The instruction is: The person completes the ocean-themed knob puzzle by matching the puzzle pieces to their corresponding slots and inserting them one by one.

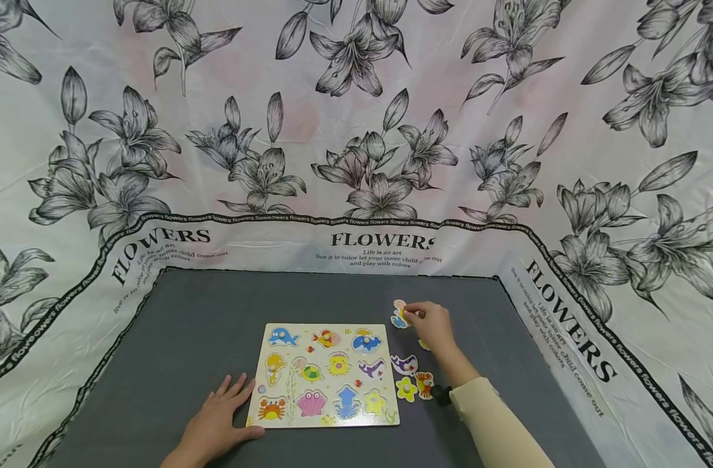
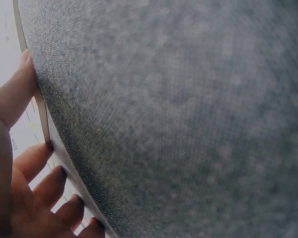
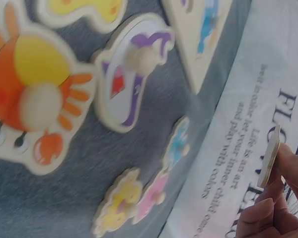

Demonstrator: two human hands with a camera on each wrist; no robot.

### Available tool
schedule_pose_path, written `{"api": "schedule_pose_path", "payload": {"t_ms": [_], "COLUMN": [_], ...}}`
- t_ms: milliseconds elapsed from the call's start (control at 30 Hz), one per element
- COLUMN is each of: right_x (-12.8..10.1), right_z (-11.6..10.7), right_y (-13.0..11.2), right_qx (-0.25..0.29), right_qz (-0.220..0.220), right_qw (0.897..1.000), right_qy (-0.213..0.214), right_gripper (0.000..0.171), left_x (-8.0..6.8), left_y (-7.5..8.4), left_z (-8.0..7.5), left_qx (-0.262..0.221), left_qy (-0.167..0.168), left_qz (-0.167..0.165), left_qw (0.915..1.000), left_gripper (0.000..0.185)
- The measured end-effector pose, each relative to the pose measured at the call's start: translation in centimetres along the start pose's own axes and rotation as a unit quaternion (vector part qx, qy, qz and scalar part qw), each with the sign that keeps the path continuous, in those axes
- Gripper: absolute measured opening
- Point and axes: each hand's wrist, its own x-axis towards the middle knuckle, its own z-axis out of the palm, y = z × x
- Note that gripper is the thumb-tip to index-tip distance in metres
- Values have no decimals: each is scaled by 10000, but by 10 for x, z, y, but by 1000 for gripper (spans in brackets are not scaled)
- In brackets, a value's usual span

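Note:
My right hand (image 1: 435, 328) is over the table beyond the board's right side. Its thumb and fingers pinch a flat wooden puzzle piece (image 3: 269, 161), seen edge-on in the right wrist view with its picture hidden. The puzzle board (image 1: 306, 329) shows printed sea animals. My left hand (image 1: 216, 416) lies at the board's lower left with fingers spread and the thumb at its edge. Near my right forearm lie a purple whale piece (image 1: 405, 365), a yellow star piece (image 1: 405, 389) and an orange crab piece (image 3: 32, 94) with a round knob.
Further loose knobbed pieces lie in the right wrist view: a yellow one (image 3: 119, 203), a pink one (image 3: 153, 196) and a blue one (image 3: 176, 144). The dark grey tabletop (image 1: 175, 331) is bordered by white floral cloth (image 1: 262, 244) with printed lettering.

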Motion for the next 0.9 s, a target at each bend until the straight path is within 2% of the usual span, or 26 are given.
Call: {"api": "schedule_pose_path", "payload": {"t_ms": [500, 900], "right_x": [-11, -27], "right_z": [11, 29], "right_y": [-38, -68], "right_qx": [201, 477], "right_qz": [-774, -988], "right_qw": [9965, 9927], "right_qy": [-232, -496], "right_gripper": [10, 10], "left_x": [2, 3], "left_y": [0, -3], "left_z": [1, 4], "left_qx": [61, 50], "left_qy": [24, 87], "left_qz": [16, 72], "left_qw": [10000, 9999], "left_gripper": [113, 114]}}
